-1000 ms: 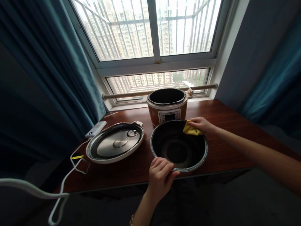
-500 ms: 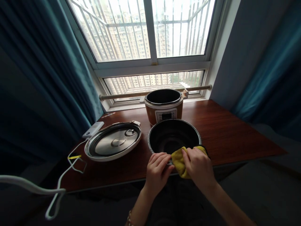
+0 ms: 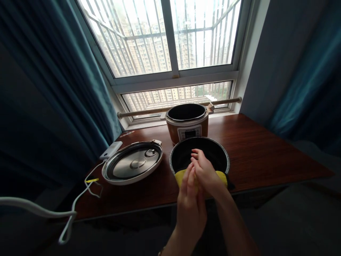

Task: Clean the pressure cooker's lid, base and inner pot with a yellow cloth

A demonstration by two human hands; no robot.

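Observation:
A dark round inner pot (image 3: 213, 151) with a speckled rim stands at the table's front edge. The yellow cloth (image 3: 181, 177) lies over its near rim and shows on both sides of my hands. Over that rim, my left hand (image 3: 190, 206) points up with its fingers extended, touching my other hand. My right hand (image 3: 207, 174) leans against it from the right, fingers stretched out over the pot's opening. Behind the pot is the brown and white cooker body (image 3: 174, 129), open at the top. An upturned round lid (image 3: 126, 161) rests to the left.
The brown wooden table (image 3: 261, 153) reaches to the window. A white device (image 3: 110, 150) with a white cable (image 3: 80, 193) and yellow tag (image 3: 92, 180) is at the left. Blue curtains (image 3: 87, 89) hang on both sides.
My right hand has let go of the yellow cloth and moved left against my left hand. The cloth now spreads along the near rim. The view has shifted slightly.

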